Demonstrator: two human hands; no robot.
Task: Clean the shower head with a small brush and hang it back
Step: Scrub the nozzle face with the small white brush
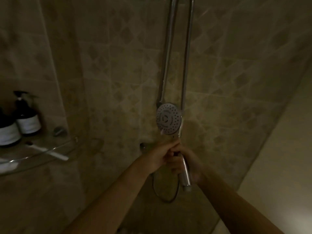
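Observation:
The round chrome shower head (pixel 168 119) faces me in front of the tiled wall, its nozzle face upright. My left hand (pixel 160 157) is closed around the upper part of its handle, just below the head. My right hand (pixel 190 164) grips the lower part of the chrome handle (pixel 185 173) from behind. A thin pale strip runs along the head's right edge; I cannot tell what it is. A small white brush (pixel 50 152) lies on the glass corner shelf (pixel 42 162) at the left, apart from both hands.
A vertical chrome rail (pixel 168 48) and the metal hose (pixel 190 48) run up the wall above the head; the hose loops low (pixel 166 197) under my hands. Two dark pump bottles (pixel 27 119) with white labels stand on the shelf. A pale wall is at the right.

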